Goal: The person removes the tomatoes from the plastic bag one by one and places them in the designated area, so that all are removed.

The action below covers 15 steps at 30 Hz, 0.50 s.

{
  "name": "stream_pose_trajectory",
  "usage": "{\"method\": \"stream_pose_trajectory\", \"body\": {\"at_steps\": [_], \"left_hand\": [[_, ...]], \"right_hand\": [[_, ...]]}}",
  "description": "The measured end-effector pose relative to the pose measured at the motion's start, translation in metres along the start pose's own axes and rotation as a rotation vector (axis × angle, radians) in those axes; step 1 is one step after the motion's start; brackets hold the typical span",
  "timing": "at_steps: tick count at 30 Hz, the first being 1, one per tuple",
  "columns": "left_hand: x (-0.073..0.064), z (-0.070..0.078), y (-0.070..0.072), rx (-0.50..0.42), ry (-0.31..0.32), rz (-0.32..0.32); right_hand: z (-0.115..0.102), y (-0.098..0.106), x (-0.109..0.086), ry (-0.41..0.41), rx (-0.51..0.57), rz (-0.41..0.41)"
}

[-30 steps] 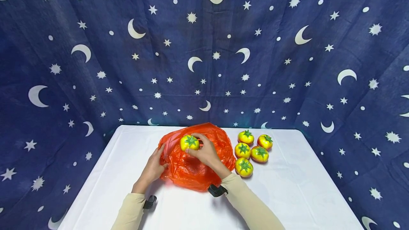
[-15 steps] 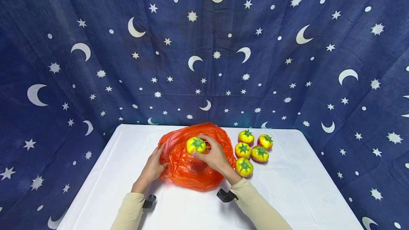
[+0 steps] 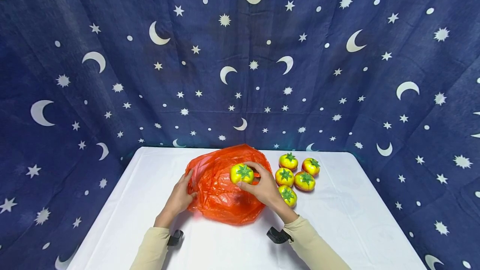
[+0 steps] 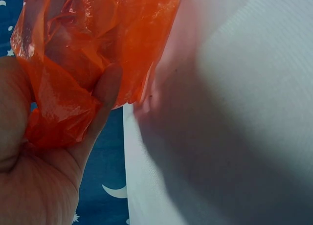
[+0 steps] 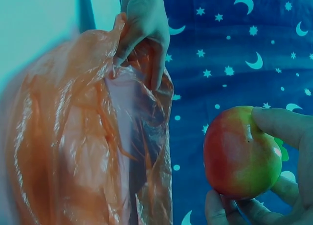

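Observation:
A thin orange-red plastic bag [image 3: 221,201] lies on the white table with its mouth spread. My left hand [image 3: 180,195] grips the bag's left rim; in the left wrist view the thumb and fingers close round the bunched plastic [image 4: 63,107]. Over the bag's right half, my right hand [image 3: 267,187] holds a tomato [image 3: 241,173] by its sides between thumb and fingers. Its green leafy top faces the head camera. The right wrist view shows this tomato [image 5: 239,159] red and yellow, apart from the bag. What lies inside the bag is hidden.
Several more yellow-red tomatoes [image 3: 305,181] stand in a cluster just right of the bag, the nearest partly behind my right wrist. A dark blue curtain [image 3: 240,82] with moons and stars hangs behind the white-covered table [image 3: 345,220].
My right hand has moved to the right and slightly toward me, carrying the tomato across the bag. The left hand and the bag stay nearly still.

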<state>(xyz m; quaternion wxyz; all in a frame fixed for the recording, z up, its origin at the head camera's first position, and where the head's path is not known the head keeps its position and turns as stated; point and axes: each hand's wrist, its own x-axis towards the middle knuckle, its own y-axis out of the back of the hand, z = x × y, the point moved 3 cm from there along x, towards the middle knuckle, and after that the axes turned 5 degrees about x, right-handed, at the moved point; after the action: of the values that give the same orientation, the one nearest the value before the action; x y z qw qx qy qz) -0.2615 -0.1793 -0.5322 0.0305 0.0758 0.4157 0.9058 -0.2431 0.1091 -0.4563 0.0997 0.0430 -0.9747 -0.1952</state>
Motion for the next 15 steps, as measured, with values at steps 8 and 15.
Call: {"method": "stream_pose_trajectory", "body": {"at_steps": [8, 15], "left_hand": [[-0.001, -0.001, 0.000, -0.005, -0.001, 0.001], [-0.002, -0.002, -0.001, -0.001, -0.014, 0.019]], "right_hand": [[0.006, 0.017, -0.010, -0.018, -0.003, 0.012], [0.014, 0.036, -0.015, -0.015, -0.016, 0.042]]}}
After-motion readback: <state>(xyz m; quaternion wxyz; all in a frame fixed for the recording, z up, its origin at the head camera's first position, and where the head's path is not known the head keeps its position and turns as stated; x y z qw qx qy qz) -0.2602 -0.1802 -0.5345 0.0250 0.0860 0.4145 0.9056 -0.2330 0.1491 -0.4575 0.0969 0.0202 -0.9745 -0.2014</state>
